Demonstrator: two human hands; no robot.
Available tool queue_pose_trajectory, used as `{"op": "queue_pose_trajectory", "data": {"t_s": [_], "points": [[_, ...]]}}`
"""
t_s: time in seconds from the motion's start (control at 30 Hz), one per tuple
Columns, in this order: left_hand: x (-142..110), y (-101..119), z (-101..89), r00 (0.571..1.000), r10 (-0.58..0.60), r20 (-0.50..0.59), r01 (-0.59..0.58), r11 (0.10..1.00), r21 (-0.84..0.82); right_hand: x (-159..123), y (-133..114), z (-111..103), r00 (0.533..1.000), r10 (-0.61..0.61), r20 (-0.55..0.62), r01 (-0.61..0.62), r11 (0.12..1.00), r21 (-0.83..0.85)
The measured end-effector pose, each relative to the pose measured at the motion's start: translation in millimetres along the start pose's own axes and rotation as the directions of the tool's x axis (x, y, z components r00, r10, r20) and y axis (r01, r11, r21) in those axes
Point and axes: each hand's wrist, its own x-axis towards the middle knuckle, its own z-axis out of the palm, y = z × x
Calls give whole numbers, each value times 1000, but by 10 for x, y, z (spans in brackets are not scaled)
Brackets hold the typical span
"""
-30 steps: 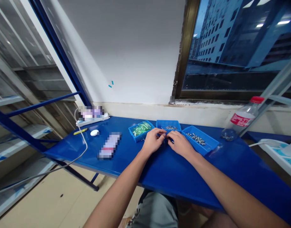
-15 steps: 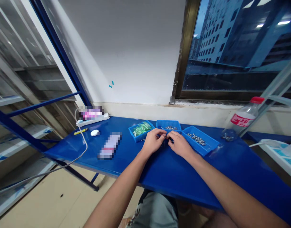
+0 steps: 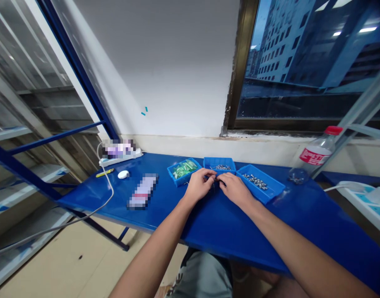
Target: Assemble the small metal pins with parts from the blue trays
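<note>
My left hand [image 3: 200,184] and my right hand [image 3: 232,186] meet fingertip to fingertip above the blue table, both with pinched fingers. Whatever sits between them is too small and hidden to name; a thin dark piece shows faintly below. Just behind is a blue tray [image 3: 206,161] with small metal pieces [image 3: 221,167]. Left of my left hand stands a blue tray [image 3: 176,181] of green plastic-looking pieces [image 3: 185,168]. Beside my right hand lies a larger blue tray [image 3: 275,191] holding several short metal parts [image 3: 255,181].
A clear bottle with a red cap [image 3: 316,155] stands at the right. On the left are a blurred flat item [image 3: 143,190], a white oval object [image 3: 123,174], a yellow tool [image 3: 104,173] and a power strip [image 3: 123,157] with its cable [image 3: 111,188]. The wall rises behind.
My fingertips have drawn slightly closer together. The view has shifted a little; the trays and other objects keep their places on the table.
</note>
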Motion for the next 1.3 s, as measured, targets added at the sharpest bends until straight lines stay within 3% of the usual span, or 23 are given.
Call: {"op": "queue_pose_trajectory", "data": {"t_s": [0.2,0.4,0.63,0.83,1.03,1.3], "points": [[-3,5,-6,1000,-3,-9,3,1000,8,-16,-1,-80,990,27,-138,-15,996,91],[-23,68,-24,996,-61,67,63,998,-24,-20,-170,-215,928,215,-304,-93,925,368],[-33,71,-40,982,-77,173,96,989,-108,-38,-256,-278,929,212,-302,-74,909,410],[-18,85,-19,974,-131,183,186,927,-326,-51,-247,-243,912,307,-270,-132,846,516],[3,13,-3,964,-189,185,252,865,-433,-62,-245,-222,942,212,-259,-73,885,460],[9,-88,13,967,-230,106,253,884,-394,-50,-282,-296,953,117,-278,-20,945,327]]}}
